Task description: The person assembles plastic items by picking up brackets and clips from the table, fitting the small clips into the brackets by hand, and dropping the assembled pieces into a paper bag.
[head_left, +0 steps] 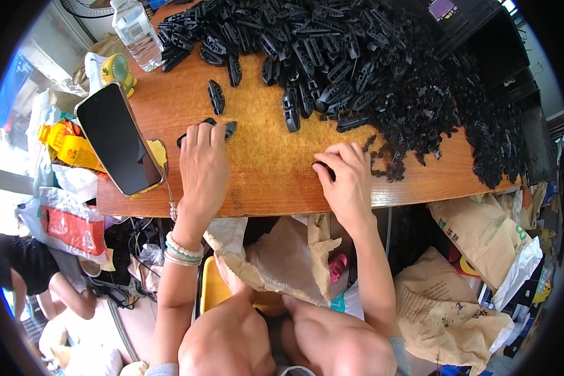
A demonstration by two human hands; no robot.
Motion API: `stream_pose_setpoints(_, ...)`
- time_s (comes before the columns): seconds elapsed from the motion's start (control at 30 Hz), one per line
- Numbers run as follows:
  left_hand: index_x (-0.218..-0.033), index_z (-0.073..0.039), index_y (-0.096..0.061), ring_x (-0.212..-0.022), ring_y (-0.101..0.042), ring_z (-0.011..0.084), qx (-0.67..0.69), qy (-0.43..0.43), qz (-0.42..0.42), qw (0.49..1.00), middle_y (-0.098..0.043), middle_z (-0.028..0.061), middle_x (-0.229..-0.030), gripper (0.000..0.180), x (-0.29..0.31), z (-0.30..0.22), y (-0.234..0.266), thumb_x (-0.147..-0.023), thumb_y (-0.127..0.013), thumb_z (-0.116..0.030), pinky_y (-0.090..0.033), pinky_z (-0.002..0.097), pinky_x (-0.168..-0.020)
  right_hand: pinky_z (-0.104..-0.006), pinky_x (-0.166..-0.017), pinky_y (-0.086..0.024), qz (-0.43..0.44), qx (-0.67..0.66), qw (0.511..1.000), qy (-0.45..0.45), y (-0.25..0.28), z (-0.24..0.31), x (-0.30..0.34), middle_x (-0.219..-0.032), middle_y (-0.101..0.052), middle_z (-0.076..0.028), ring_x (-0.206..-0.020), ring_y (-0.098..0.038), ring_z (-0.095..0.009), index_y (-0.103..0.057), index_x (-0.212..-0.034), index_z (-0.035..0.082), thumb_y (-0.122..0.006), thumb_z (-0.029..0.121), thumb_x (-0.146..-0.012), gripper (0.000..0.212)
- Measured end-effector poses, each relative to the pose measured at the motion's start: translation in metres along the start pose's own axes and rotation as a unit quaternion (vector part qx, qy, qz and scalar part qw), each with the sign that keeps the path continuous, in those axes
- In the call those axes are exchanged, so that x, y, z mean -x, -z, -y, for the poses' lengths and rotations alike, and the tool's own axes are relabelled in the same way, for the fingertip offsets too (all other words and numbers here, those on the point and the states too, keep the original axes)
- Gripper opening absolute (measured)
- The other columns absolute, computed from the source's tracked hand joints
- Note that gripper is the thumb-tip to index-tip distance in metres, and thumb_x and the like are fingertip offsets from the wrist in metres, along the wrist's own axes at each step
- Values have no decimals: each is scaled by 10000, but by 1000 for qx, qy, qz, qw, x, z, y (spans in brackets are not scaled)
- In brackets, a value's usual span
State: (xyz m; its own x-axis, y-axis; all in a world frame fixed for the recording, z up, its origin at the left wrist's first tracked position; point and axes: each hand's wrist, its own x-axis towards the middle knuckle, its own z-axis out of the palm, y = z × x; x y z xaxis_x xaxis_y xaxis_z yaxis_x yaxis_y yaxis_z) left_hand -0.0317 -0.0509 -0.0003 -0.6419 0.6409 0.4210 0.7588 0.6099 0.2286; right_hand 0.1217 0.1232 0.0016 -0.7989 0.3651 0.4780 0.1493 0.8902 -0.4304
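On the wooden table [263, 182], my left hand [203, 166] is closed, its bent fingertips on a black plastic part [230, 130] that shows at both sides of them. My right hand [346, 178] pinches a small dark piece [323, 168] between thumb and fingers; most of it is hidden. A single long slotted black part [216, 97] lies just beyond my left hand. Farther back spreads a big heap of similar black parts [307, 47]. To the right of my right hand is a pile of much smaller black pieces [413, 119].
A phone [119, 139] leans at the table's left, near a yellow-green handheld fan [118, 72] and a clear water bottle [136, 34]. Black bins [504, 56] stand far right. An opened brown paper bag [288, 257] sits between my knees. Another person [34, 276] is at lower left.
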Motion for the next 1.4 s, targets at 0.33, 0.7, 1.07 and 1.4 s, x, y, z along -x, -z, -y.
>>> stream_pose_setpoints(0.33, -1099, 14, -622, -735, -552, 84, 661, 217, 166, 699, -571, 40, -882, 260, 28, -37, 15, -848, -647, -53, -442, 197, -642, -181, -571, -423, -51, -481, 852, -199, 8, 7, 1, -819, -585, -25, -664, -534, -57, -608, -1023, -25, -575, 36, -902, 139)
stream_pose_setpoints(0.7, -1031, 33, -525, -728, -628, 117, 669, 223, 192, 683, -621, 81, -836, 269, 36, -57, 34, -798, -659, 43, -529, 234, -649, -214, -628, -427, -18, -468, 870, -153, 21, 45, 26, -880, -629, -62, -744, -545, -91, -692, -948, -7, -652, -17, -818, 136)
stream_pose_setpoints(1.07, -1076, 22, -519, -868, -627, 129, 725, 223, 165, 630, -639, 121, -911, 240, 49, -58, 21, -855, -613, 9, -512, 237, -757, -222, -660, -473, -113, -508, 805, -286, 14, 66, 41, -890, -651, -98, -754, -587, -105, -630, -987, -59, -624, -10, -851, 144)
stream_pose_setpoints(1.4, -1115, 31, -455, -812, -668, 173, 685, 213, 220, 661, -652, 154, -911, 358, 43, -61, 36, -818, -653, 37, -548, 252, -713, -277, -752, -480, -69, -403, 901, -143, 11, 57, 42, -951, -647, -129, -852, -607, -179, -627, -935, -45, -619, -38, -829, 107)
